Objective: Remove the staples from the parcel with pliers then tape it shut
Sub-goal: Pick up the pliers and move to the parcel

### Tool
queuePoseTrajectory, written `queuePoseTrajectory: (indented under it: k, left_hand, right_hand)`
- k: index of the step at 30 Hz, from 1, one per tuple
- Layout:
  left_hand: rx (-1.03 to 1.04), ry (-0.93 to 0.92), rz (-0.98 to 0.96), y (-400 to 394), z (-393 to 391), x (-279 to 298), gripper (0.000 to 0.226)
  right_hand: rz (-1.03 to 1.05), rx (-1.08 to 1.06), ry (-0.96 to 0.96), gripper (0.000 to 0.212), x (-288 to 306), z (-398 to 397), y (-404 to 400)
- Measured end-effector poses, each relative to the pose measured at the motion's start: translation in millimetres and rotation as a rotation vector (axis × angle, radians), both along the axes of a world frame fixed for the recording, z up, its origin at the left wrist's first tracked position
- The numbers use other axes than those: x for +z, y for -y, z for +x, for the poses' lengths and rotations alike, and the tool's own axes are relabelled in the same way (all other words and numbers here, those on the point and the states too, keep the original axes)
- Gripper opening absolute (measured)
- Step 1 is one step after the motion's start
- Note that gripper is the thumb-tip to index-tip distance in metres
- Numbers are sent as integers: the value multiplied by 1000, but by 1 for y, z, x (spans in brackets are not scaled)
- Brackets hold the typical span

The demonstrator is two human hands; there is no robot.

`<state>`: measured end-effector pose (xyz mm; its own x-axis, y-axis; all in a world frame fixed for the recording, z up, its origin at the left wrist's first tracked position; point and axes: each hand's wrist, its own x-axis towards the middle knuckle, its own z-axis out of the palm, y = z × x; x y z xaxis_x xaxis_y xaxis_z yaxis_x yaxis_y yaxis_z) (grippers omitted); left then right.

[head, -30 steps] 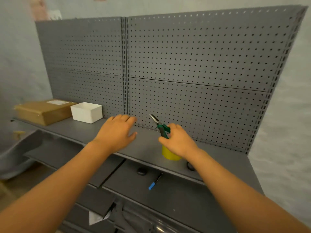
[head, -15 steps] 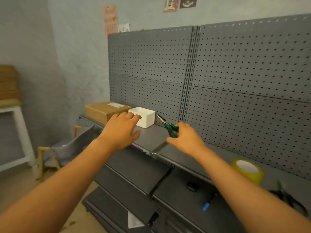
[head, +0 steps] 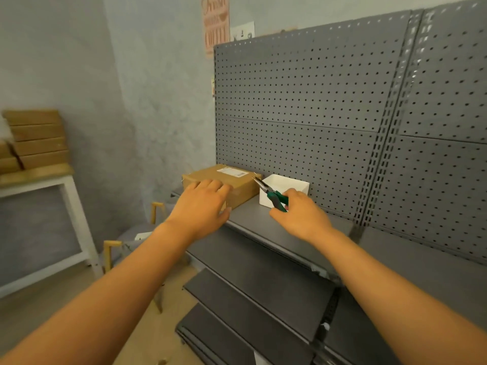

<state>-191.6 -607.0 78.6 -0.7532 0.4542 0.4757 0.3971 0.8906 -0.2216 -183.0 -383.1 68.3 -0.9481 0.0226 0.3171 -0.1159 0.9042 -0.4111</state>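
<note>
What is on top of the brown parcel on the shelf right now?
A white label lies flat on the parcel, toward its back. The left hand covers the near corner, so anything beneath it, staples included, cannot be seen.

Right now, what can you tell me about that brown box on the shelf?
The brown cardboard parcel is a flat, rectangular box with its lid closed, lying level on the left end of the grey metal shelf. A white printed label is stuck on its top. The left hand covers its near corner with straight fingers, though touch cannot be confirmed. A white plastic bin stands just to its right. Any staples are too small to make out.
</note>
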Motion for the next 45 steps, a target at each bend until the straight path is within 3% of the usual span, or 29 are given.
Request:
queuePoseTrajectory:
  k: [6,20,27,36,45]
  left_hand:
    - [11,-31,-84,34,-84,-9,42]
    - [59,9,-63,122,-263,-5,47]
    - [-78,31,-33,131,-350,-8,49]
    - [-332,94,-8,119,-432,-7,50]
    - [-352,289,122,101,-485,-26,53]
  right_hand:
    - [11,12,-16,45,-9,-88,39]
    - [-73,20,-75,51,-9,-282,127]
    - [-32,-143,-87,50,-18,-319,136]
    - [-151,-497,-52,44,-24,-326,125]
    - [-354,-603,3,44,-43,-330,109]
